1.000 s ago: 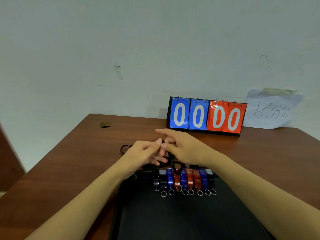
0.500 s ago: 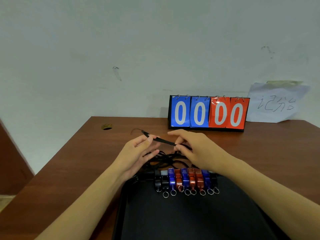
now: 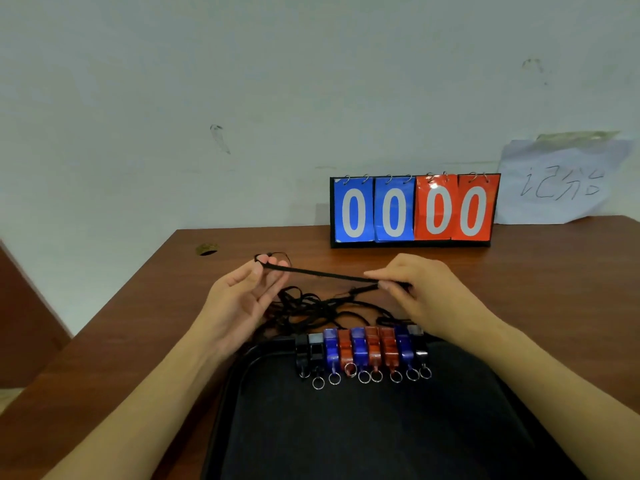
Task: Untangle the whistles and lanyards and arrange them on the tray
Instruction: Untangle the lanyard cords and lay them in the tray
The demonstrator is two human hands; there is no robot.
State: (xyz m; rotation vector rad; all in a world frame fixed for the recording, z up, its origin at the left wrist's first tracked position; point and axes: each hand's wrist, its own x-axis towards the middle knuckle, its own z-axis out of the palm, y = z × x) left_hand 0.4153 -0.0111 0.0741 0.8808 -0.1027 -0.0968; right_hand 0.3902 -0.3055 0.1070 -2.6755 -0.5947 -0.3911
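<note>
Tray (image 3: pixel 381 438) sits nearest me, black, with its far edge under a row of whistles (image 3: pixel 362 349). I count nine whistles side by side: two black at the left, then blue, red, blue, red, red, blue, and one black with a grey top at the right. Each shows a split ring at its near end, and the rings overlap in places, so that count is less sure.

Just beyond the row, on the table (image 3: pixel 121 323), lies the lanyard pile (image 3: pixel 311 306), a loose black tangle. I cannot count the cords in it; the loops cross too often.

Above the pile I hold one lanyard (image 3: pixel 318 273) stretched between both hands. My left hand (image 3: pixel 242 296) pinches its looped end between thumb and fingertips, palm up. My right hand (image 3: pixel 419 292) pinches the other end, where the cord thickens and runs down into the pile.

Risks from here:
- Pulling harder while the cord is snagged below would likely tighten a knot in the pile.
- A dragged pile could sweep into the whistles and knock the row askew, as the cords lie touching or nearly touching them.
- A slipped pinch on the left would drop the free end back into the tangle.

Farthest off stand one scoreboard (image 3: pixel 414 211), four cards reading zero, and one paper sheet (image 3: pixel 561 183) on the wall.
</note>
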